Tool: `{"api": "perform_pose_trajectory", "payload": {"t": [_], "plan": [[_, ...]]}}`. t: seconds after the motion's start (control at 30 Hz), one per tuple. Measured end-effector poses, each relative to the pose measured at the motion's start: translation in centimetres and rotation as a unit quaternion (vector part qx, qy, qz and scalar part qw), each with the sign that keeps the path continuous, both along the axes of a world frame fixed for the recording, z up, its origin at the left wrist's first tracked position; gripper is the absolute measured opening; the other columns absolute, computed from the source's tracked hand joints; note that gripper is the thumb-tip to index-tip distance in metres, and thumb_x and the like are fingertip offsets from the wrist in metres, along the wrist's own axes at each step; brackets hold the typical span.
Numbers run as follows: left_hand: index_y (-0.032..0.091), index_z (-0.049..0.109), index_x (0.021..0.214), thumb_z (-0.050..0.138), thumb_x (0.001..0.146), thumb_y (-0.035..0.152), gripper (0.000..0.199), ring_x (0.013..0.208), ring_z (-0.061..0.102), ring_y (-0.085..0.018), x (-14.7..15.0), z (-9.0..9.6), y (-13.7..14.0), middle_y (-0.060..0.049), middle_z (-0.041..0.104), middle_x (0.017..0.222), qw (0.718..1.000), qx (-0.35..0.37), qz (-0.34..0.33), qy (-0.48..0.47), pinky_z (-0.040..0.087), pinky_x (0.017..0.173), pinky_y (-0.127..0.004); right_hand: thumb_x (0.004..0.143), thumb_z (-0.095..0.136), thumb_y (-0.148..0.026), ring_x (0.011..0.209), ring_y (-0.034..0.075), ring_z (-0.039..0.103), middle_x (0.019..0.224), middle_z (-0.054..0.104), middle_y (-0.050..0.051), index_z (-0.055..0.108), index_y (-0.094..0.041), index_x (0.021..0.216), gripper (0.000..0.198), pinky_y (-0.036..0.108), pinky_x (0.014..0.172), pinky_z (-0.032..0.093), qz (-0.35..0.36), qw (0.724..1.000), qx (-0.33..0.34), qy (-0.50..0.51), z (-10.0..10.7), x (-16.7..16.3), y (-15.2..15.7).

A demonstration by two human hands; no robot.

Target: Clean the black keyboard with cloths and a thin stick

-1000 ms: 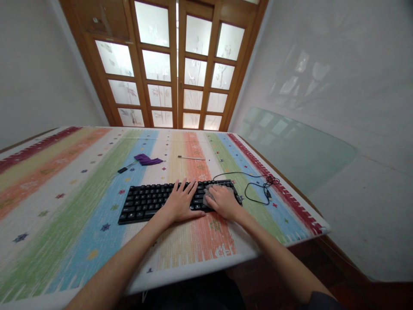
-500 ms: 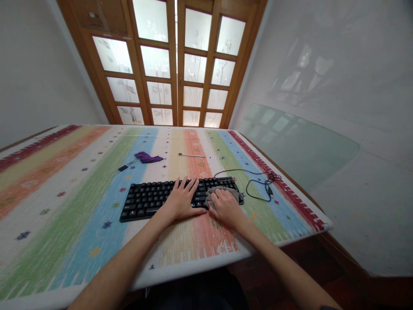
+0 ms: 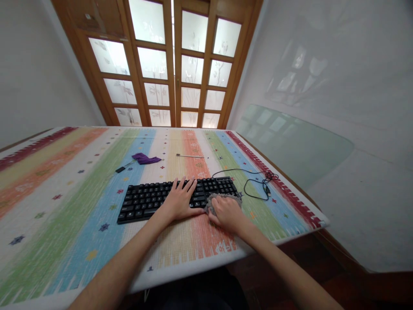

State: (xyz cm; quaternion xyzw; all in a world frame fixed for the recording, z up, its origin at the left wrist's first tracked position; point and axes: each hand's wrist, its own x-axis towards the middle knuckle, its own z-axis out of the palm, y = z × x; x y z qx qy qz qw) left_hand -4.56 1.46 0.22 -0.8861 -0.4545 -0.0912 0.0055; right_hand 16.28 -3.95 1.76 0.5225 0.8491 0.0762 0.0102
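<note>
A black keyboard [image 3: 145, 199] lies on the striped tablecloth in front of me. My left hand [image 3: 180, 201] rests across its middle keys, fingers spread and thumb pointing right along the front edge. Bunched under my right hand [image 3: 227, 213] is a grey cloth [image 3: 210, 205]. The fingers of that hand are curled on the cloth, which presses on the near right corner of the keyboard and covers the lower keys there. The number keys above the cloth are visible.
Right of the keyboard, its black cable [image 3: 254, 180] lies in loose loops. Beyond it are a purple cloth [image 3: 145, 158] beside a small black-ended tool [image 3: 120, 169], and a thin brush [image 3: 190, 156]. The tablecloth [image 3: 74, 206] covers the table, with a wall to the right.
My right hand has drawn the grey cloth down toward the keyboard's front edge, uncovering more number keys. My left hand stays in place on the keyboard. The view has shifted slightly.
</note>
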Motion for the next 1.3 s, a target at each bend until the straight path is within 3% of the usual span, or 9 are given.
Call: {"api": "perform_pose_trajectory", "payload": {"t": [0.17,0.33,0.4,0.57,0.67,0.87,1.3], "plan": [[0.015,0.034,0.155,0.040,0.078,0.089,0.108,0.145,0.028,-0.045,-0.1,-0.1,0.0,-0.016,0.034,0.160,1.000,0.013,-0.004,-0.002,0.014,0.118,-0.062,0.096,0.050,-0.045,0.079,0.025,0.068,0.095,0.074,0.013,0.068,-0.016,0.095,0.034,0.031,0.065,0.040,0.000,0.999,-0.042,-0.025,2.6,1.3,1.6],[0.011,0.032,0.156,0.040,0.077,0.090,0.112,0.147,0.025,-0.045,0.0,-0.1,0.0,-0.017,0.031,0.161,1.000,0.000,0.001,0.012,0.014,0.119,-0.061,0.100,0.041,-0.040,0.088,0.028,0.069,0.106,0.071,0.018,0.065,-0.014,0.104,0.036,0.032,0.065,0.041,-0.123,0.991,0.046,-0.012,5.0,2.7,4.7],[0.012,0.031,0.156,0.039,0.077,0.091,0.112,0.147,0.025,-0.045,0.0,-0.2,0.0,-0.017,0.031,0.161,1.000,0.002,0.003,0.011,0.015,0.118,-0.061,0.101,0.036,-0.039,0.095,0.029,0.069,0.110,0.070,0.018,0.064,-0.013,0.108,0.039,0.032,0.068,0.042,-0.143,0.988,0.054,-0.006,5.0,2.8,5.9],[0.011,0.032,0.156,0.039,0.077,0.091,0.112,0.147,0.025,-0.044,-0.1,-0.5,0.0,-0.016,0.032,0.161,1.000,0.011,0.003,0.008,0.014,0.119,-0.059,0.100,0.033,-0.039,0.103,0.029,0.067,0.117,0.070,0.018,0.067,-0.012,0.111,0.045,0.034,0.080,0.046,-0.137,0.989,-0.053,-0.017,3.4,1.9,7.7],[0.013,0.031,0.156,0.040,0.077,0.090,0.111,0.147,0.025,-0.044,-0.1,-0.5,0.0,-0.015,0.031,0.161,1.000,0.013,0.002,0.001,0.013,0.119,-0.059,0.099,0.033,-0.040,0.102,0.031,0.068,0.115,0.071,0.019,0.070,-0.012,0.109,0.048,0.035,0.080,0.046,-0.151,0.986,-0.075,-0.021,3.2,1.5,8.2],[0.012,0.030,0.157,0.041,0.077,0.090,0.112,0.147,0.025,-0.043,0.0,-0.3,0.0,-0.015,0.030,0.162,1.000,0.005,0.010,0.005,0.014,0.119,-0.058,0.098,0.034,-0.038,0.098,0.032,0.069,0.111,0.073,0.019,0.073,-0.012,0.104,0.047,0.036,0.075,0.046,-0.145,0.987,-0.062,-0.025,3.5,1.4,7.6],[0.013,0.032,0.156,0.043,0.076,0.090,0.112,0.146,0.027,-0.044,0.0,-0.4,0.1,-0.015,0.033,0.161,1.000,0.009,0.006,-0.010,0.017,0.118,-0.059,0.099,0.034,-0.034,0.094,0.028,0.069,0.104,0.074,0.016,0.071,-0.014,0.097,0.042,0.032,0.070,0.042,-0.159,0.986,-0.041,-0.026,2.0,2.1,2.5]]}}
